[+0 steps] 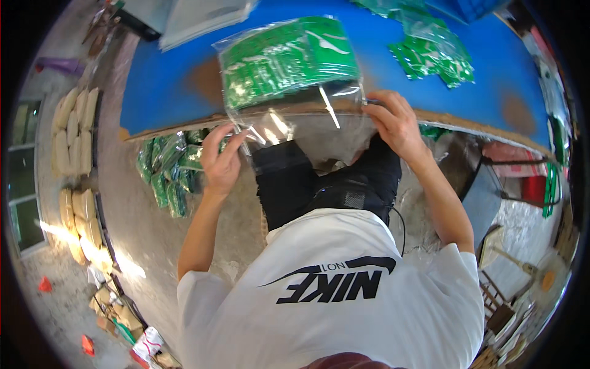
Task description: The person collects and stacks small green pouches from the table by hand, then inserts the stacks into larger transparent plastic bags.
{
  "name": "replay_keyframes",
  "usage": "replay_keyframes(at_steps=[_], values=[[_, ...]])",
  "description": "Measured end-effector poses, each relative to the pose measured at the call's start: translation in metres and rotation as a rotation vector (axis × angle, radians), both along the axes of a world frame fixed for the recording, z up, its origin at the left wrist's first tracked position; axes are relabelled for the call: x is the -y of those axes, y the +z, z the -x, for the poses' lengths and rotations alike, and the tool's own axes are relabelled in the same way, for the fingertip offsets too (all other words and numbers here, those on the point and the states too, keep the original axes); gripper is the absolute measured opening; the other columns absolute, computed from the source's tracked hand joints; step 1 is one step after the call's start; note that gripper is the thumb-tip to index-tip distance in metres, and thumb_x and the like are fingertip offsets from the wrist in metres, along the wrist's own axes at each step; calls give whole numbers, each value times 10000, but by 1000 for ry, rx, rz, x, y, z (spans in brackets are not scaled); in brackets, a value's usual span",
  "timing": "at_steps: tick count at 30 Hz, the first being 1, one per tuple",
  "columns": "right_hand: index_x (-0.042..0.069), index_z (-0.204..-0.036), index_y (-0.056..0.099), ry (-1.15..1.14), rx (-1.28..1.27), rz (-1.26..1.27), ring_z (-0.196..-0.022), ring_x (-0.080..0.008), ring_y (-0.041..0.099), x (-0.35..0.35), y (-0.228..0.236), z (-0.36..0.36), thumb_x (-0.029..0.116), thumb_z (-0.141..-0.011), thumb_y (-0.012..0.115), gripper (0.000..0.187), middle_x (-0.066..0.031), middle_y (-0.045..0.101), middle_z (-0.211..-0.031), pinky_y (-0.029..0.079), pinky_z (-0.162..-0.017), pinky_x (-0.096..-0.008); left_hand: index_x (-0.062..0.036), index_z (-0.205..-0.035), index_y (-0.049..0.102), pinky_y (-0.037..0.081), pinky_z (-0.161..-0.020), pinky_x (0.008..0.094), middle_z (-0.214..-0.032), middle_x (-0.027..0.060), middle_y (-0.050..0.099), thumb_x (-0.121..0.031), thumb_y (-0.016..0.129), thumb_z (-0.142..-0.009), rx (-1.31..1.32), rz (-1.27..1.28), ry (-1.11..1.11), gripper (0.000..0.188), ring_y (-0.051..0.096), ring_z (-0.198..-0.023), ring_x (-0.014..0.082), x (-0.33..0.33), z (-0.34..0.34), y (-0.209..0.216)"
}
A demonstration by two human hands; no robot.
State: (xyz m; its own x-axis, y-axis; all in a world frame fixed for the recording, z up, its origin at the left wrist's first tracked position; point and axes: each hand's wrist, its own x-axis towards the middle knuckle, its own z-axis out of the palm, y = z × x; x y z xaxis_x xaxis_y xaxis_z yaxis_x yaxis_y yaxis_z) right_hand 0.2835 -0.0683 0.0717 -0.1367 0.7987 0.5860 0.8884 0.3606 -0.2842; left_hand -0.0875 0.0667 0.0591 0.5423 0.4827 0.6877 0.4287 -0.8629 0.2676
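Clear plastic bag (289, 67) packed w/ green flat pieces lay on the blue tabletop (166, 86) at its near edge, its open flap hanging over; left hand (220, 161) was closed, pinching the flap's left corner, right hand (396, 123) curled shut on the right corner, so filling looked done & sealing/closing still left, as far as I could judge. Beyond the bag, to its right, sat more filled green bags (433, 52), a grey sheet stack (203, 18) to its upper left, & below the tabletop edge left of the bag a heap of green packets (169, 175) on the floor; nothing blocked the flap.
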Motion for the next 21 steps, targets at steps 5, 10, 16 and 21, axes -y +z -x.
replay_keyframes(at_steps=[5, 10, 16, 21], values=[[51, -972, 629, -14, -10, -18, -971, -316, 611, -3, 11, 0, 5, -782, 722, 217, -104, 634, -1091, 495, -808, -402, -87, -978, 759, 521, -886, 380, -1112, 114, 664, 64, 745, -731, -8, -45, -54, 290, 643, -1039, 291, -5, 2, 9], [18, -1026, 638, -44, -394, -59, -914, -307, 643, -51, 64, -8, 91, -923, 643, 126, -142, 664, -1001, 507, -811, -371, 22, -1005, 696, 512, -930, 341, -1133, 126, 705, -10, 663, -916, 286, 352, 53, 100, 651, -1078, 213, -33, -17, 71], [-9, -975, 633, -53, -609, -175, -835, -94, 596, -143, 177, -53, 156, -975, 611, 166, -33, 667, -885, 473, -755, -250, 71, -1120, 639, 490, -994, 322, -1108, 131, 700, -162, 600, -1001, 668, 638, -236, 265, 658, -1067, 199, -145, -57, 176], [-16, -990, 634, 59, -659, -216, -912, -103, 612, -129, 160, -60, 142, -987, 605, 160, -46, 682, -962, 489, -854, -260, 41, -1062, 667, 507, -947, 310, -1055, 106, 715, -164, 588, -1007, 563, 498, -41, 226, 663, -1001, 167, -129, -61, 177]])
